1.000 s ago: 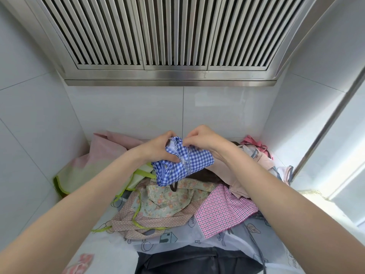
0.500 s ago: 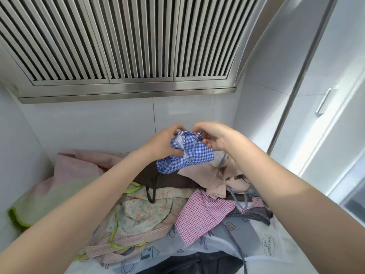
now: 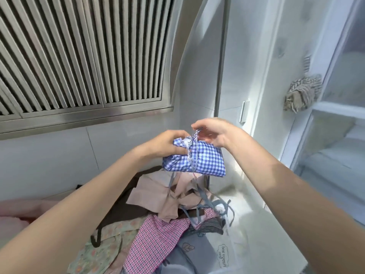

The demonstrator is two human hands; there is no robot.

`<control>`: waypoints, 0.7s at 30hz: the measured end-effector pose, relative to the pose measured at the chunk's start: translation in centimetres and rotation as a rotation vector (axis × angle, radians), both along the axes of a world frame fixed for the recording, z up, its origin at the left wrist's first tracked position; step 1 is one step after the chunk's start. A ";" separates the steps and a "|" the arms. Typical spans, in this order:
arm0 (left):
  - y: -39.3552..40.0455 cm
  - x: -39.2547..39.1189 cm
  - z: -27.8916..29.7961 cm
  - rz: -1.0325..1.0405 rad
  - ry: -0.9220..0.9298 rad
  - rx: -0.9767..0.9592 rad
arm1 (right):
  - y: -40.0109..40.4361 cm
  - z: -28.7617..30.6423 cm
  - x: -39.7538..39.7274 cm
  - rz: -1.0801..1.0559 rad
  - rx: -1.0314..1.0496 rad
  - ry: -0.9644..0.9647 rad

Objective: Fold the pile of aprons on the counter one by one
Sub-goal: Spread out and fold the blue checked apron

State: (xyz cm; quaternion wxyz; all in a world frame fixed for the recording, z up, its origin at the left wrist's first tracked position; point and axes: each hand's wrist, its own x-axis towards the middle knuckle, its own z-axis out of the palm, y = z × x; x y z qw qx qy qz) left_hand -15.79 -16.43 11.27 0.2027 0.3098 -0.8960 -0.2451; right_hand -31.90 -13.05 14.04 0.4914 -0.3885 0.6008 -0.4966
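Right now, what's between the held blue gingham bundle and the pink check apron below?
In the head view, crumpled beige aprons and grey-blue ties lie between the blue gingham bundle, held by the left hand and right hand, and the pink check apron.

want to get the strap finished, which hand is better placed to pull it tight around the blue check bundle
Right. The right hand already pinches the striped strap above the folded blue gingham apron, while the left hand grips the bundle's side and steadies it.
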 end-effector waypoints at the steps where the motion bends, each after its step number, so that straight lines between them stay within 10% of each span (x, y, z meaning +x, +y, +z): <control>1: -0.1 -1.7 0.3 -0.001 0.007 0.010 | 0.0 0.4 -1.5 -0.003 -0.023 0.063; 7: -1.6 -13.1 1.8 0.046 0.008 -0.089 | -0.1 1.6 -11.2 -0.143 -0.168 0.329; 15: -1.2 -29.1 8.1 0.129 0.473 0.180 | -1.4 8.0 -27.6 -0.270 -0.252 -0.054; 21: -2.1 -34.9 9.9 0.229 0.582 -0.115 | -4.6 13.1 -32.5 -0.389 -0.398 -0.034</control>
